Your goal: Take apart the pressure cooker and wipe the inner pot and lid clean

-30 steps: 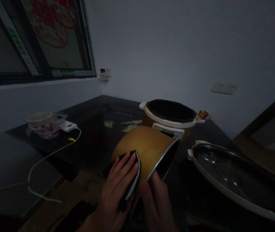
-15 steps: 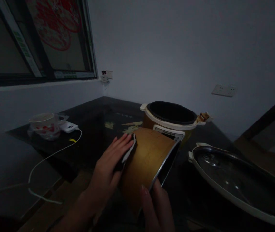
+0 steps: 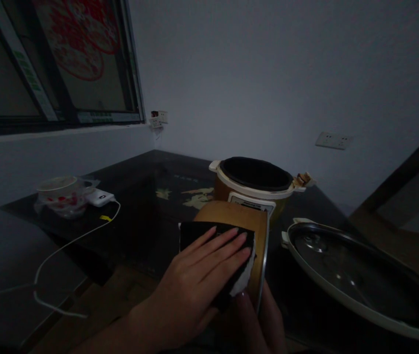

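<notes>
A gold-coloured inner pot (image 3: 227,212) of a rice cooker is tipped on its side in front of me, its metal rim turned to the right. My left hand (image 3: 202,275) holds a black cloth-like sheet (image 3: 198,231) with a white ragged edge against the pot's outer wall, fingers long and close together over it. At the rim, my right hand (image 3: 259,319) is closed on the pot, thumb outside and fingers on the far side, partly hidden. Just behind stands the rice cooker body (image 3: 255,179), open at the top with a dark inside.
A glass lid (image 3: 356,275) with a pale rim lies on the right of the dark table (image 3: 139,221). To the left are a bowl in clear plastic (image 3: 62,196) and a white device (image 3: 100,197) with a cable (image 3: 69,243). Wall sockets (image 3: 332,140) sit behind.
My left hand has moved right with the black sheet, from the pot's left end onto its side near the rim. The pot has turned slightly, showing less of its opening.
</notes>
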`<control>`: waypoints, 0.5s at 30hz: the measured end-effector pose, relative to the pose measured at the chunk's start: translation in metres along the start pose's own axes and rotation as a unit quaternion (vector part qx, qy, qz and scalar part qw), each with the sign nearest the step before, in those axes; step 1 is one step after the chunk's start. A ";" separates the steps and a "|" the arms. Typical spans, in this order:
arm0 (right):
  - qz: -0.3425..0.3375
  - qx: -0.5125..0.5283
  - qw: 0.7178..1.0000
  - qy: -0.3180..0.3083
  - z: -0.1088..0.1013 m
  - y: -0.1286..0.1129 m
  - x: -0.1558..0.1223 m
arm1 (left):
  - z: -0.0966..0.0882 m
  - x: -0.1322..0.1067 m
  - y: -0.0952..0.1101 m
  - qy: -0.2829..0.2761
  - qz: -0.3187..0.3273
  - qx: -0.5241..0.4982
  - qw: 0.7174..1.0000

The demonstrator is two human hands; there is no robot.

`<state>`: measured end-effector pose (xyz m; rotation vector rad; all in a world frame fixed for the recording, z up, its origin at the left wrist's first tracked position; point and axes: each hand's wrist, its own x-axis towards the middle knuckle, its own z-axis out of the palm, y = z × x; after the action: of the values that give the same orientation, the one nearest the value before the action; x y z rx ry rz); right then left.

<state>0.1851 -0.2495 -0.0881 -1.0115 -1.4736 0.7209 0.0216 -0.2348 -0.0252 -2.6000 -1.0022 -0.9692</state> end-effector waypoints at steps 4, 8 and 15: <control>0.024 0.023 0.999 -0.039 -0.003 -0.006 -0.002 | -0.001 0.005 0.001 -0.006 0.017 0.003 1.000; 0.049 0.052 0.996 -0.044 -0.004 -0.007 -0.003 | 0.002 0.015 0.004 0.009 0.013 0.020 1.000; 0.075 0.082 0.994 -0.024 -0.007 0.002 -0.009 | 0.012 0.018 0.014 0.012 0.066 0.033 0.997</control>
<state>0.1925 -0.2571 -0.0928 -0.9922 -1.3645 0.9639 0.0469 -0.2315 -0.0218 -2.5572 -0.8296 -0.9172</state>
